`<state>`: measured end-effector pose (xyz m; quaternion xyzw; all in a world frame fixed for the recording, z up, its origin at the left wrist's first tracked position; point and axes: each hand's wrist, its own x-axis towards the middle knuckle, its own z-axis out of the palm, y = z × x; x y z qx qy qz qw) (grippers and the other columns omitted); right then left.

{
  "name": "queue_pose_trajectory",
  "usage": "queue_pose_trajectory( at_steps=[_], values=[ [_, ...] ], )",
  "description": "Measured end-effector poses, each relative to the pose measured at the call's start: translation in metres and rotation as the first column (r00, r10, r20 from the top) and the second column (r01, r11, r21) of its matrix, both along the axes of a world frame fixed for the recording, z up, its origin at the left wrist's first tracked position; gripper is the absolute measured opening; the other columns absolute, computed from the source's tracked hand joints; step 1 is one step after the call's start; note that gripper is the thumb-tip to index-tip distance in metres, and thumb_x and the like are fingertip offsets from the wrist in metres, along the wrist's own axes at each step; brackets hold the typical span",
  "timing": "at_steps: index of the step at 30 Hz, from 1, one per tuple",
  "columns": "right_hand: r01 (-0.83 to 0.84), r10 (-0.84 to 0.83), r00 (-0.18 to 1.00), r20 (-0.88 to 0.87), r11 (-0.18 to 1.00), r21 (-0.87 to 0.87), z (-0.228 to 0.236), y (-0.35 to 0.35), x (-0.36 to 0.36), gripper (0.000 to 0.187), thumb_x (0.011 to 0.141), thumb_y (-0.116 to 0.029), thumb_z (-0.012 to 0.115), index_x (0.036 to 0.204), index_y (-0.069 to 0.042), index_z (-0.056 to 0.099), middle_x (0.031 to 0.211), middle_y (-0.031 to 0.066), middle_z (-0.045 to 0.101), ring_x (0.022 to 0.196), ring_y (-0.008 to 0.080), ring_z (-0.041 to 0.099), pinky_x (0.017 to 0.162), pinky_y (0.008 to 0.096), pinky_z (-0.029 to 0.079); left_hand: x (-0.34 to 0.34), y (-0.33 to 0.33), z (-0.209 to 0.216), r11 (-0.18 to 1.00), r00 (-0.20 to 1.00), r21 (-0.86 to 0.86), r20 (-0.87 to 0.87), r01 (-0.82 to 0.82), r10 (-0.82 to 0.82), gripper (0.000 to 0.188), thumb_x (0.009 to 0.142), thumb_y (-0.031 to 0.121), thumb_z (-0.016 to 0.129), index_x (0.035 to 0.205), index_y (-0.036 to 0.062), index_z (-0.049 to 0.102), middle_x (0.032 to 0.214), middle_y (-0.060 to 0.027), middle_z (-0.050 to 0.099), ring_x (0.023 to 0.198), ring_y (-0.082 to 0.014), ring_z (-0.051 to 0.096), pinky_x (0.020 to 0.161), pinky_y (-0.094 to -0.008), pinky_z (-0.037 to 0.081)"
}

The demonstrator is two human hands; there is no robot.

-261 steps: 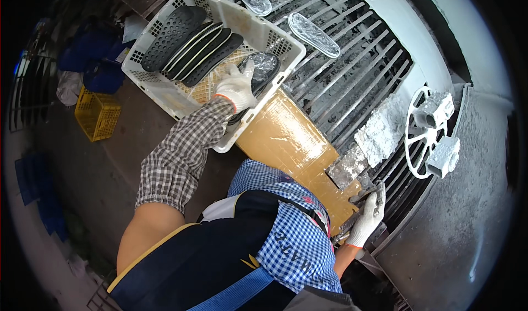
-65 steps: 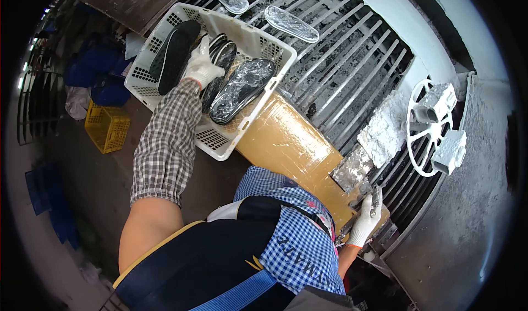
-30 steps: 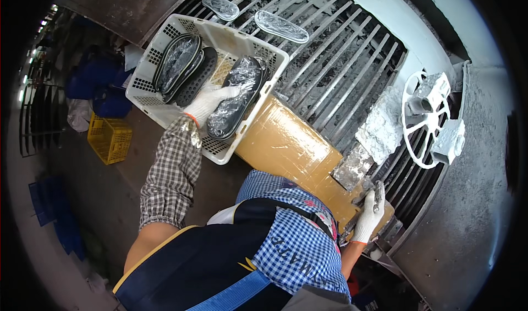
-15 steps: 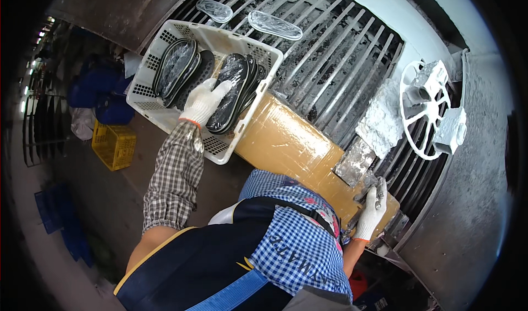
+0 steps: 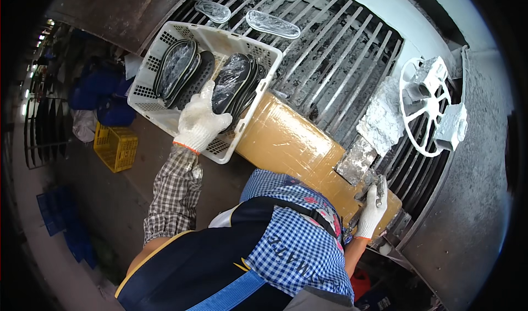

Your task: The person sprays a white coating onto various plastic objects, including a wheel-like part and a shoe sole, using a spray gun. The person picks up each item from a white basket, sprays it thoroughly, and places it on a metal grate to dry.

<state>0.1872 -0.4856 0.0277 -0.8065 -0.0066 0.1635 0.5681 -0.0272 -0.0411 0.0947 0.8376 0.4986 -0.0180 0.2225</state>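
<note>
My left hand [image 5: 201, 121], in a white knit glove, is over the near part of a white plastic crate [image 5: 248, 116]. Its index finger points away and the thumb lies apart, against the near end of a stack of black shoe soles [image 5: 231, 80] with a shiny top. The remaining fingers are partly hidden. Left of it stand more black soles [image 5: 179, 69], with a dotted one [image 5: 202, 72] beside them. My right hand [image 5: 373, 207], also gloved, has curled, grey-stained fingers beside a grey-smeared metal piece [image 5: 363, 190]. What lies inside that grip is unclear.
A tape-covered brown box [image 5: 291, 135] lies between crate and right hand. Behind are metal bars [image 5: 330, 58] carrying a shiny oval piece [image 5: 273, 24]. At the right sit a white spoked wheel [image 5: 423, 107] and a crusty grey slab [image 5: 380, 117]. A yellow basket [image 5: 115, 149] stands left.
My left hand has drawn back toward me and turned; its thumb now sits apart at the near end of the right-hand sole stack. My right hand stays nearly still.
</note>
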Motion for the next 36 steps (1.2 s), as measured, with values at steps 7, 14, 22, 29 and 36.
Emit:
queue_pose_trajectory(
  at_steps=[7,14,22,29,36],
  values=[
    [0.06,-0.062,0.998,0.031,0.995,0.078,0.005,0.0,0.001,0.057,0.107,-0.02,0.064,0.157,0.004,0.048,0.105,0.0068,0.068,0.079,0.0116,0.062,0.07,0.0276,0.052,-0.008,0.021,0.025,0.875,0.654,-0.481,0.645,-0.056,0.396,0.083,0.077,0.007,0.085,0.151,-0.0062,0.051,0.13,-0.0141,0.069,0.109,-0.0194,0.069,0.095,-0.031,0.057],
    [0.041,-0.042,0.999,0.021,0.998,0.038,0.022,0.003,-0.002,0.055,0.107,-0.021,0.066,0.154,0.005,0.052,0.128,0.0079,0.069,0.105,0.0121,0.064,0.094,0.028,0.053,0.003,0.013,0.064,0.816,0.232,-0.483,0.874,0.317,0.427,0.064,0.09,0.001,0.074,0.15,-0.0061,0.05,0.133,-0.0158,0.067,0.111,-0.0221,0.07,0.084,-0.031,0.061],
    [0.073,-0.087,0.983,0.16,0.993,0.094,0.054,-0.055,0.007,0.063,0.103,-0.024,0.071,0.156,0.003,0.05,0.133,0.0121,0.071,0.113,0.0163,0.067,0.098,0.0311,0.054,0.092,-0.041,0.124,0.757,-0.072,-0.227,0.938,0.612,0.34,0.038,0.102,0.015,0.063,0.134,-0.0053,0.062,0.135,-0.0199,0.065,0.123,-0.0278,0.068,0.102,-0.0452,0.061],
    [0.14,-0.176,0.96,0.215,0.975,0.174,0.041,-0.076,-0.061,0.066,0.101,-0.028,0.071,0.157,0.001,0.049,0.13,0.012,0.072,0.111,0.0167,0.067,0.095,0.0315,0.054,0.136,-0.105,0.208,0.717,-0.092,0.063,0.996,0.694,0.001,0.057,0.099,-0.001,0.06,0.154,-0.0095,0.047,0.15,-0.0213,0.057,0.135,-0.0254,0.059,0.116,-0.0389,0.047],
    [0.232,-0.239,0.971,-0.002,0.941,0.248,0.009,-0.047,-0.106,0.061,0.102,-0.02,0.07,0.156,0.002,0.05,0.129,0.0093,0.07,0.11,0.0129,0.064,0.094,0.0288,0.053,0.276,-0.136,0.191,0.605,0.108,-0.136,0.991,0.784,0.082,0.032,0.092,-0.008,0.069,0.124,-0.0096,0.07,0.117,-0.0185,0.075,0.105,-0.0235,0.072,0.1,-0.0337,0.058]
  ],
)
